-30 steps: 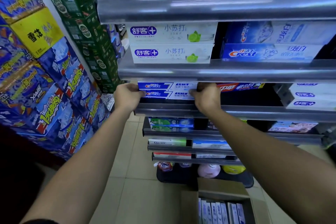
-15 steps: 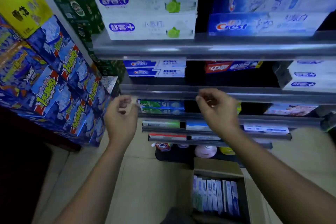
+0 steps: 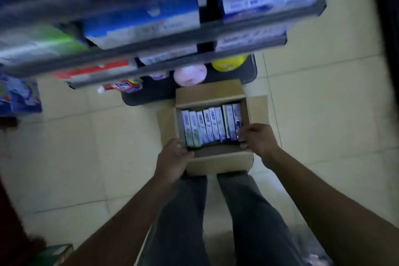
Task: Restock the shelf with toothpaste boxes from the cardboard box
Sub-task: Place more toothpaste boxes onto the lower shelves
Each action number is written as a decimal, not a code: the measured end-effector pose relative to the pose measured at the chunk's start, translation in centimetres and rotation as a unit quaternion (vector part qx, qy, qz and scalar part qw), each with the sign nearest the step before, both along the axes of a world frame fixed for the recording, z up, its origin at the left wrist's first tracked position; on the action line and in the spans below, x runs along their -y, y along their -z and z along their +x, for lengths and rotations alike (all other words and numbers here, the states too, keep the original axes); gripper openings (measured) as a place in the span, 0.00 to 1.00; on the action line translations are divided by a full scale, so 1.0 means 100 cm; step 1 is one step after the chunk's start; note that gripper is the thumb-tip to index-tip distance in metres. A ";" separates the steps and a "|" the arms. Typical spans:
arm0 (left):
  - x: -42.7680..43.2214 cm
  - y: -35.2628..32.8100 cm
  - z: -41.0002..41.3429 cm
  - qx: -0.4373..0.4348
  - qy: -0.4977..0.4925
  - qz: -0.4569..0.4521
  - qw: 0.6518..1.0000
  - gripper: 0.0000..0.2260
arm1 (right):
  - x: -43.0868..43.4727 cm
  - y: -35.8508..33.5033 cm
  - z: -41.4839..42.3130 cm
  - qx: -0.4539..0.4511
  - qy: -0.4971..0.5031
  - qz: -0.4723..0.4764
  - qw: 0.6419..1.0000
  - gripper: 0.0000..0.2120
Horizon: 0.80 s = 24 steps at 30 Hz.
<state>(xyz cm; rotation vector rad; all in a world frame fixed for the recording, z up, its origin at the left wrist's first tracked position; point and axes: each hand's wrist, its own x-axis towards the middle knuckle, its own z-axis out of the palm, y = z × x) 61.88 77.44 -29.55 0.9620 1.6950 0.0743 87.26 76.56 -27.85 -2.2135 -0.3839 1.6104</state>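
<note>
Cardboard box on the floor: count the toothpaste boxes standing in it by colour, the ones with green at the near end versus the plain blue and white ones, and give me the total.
Toothpaste boxes with green ends: 2
Blue and white toothpaste boxes: 6
Total: 8

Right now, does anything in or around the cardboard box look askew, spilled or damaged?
Nothing spilled or damaged. In the cardboard box the toothpaste boxes stand in a row, the two rightmost slightly out of line. A red-and-white pouch lies flat at the dark shelf base. The shelves are too blurred to judge.
</note>
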 end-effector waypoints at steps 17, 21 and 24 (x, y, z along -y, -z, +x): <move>0.042 0.432 0.179 -0.037 0.155 -0.031 0.987 0.27 | 0.078 0.299 0.025 -0.041 0.058 0.010 0.997 0.10; 0.049 0.471 0.186 -0.024 0.218 -0.011 0.976 0.28 | 0.091 0.318 0.027 -0.038 0.059 0.005 0.998 0.08; 0.048 0.482 0.176 -0.009 0.199 0.009 0.980 0.22 | 0.094 0.322 0.031 -0.037 0.073 -0.006 0.997 0.05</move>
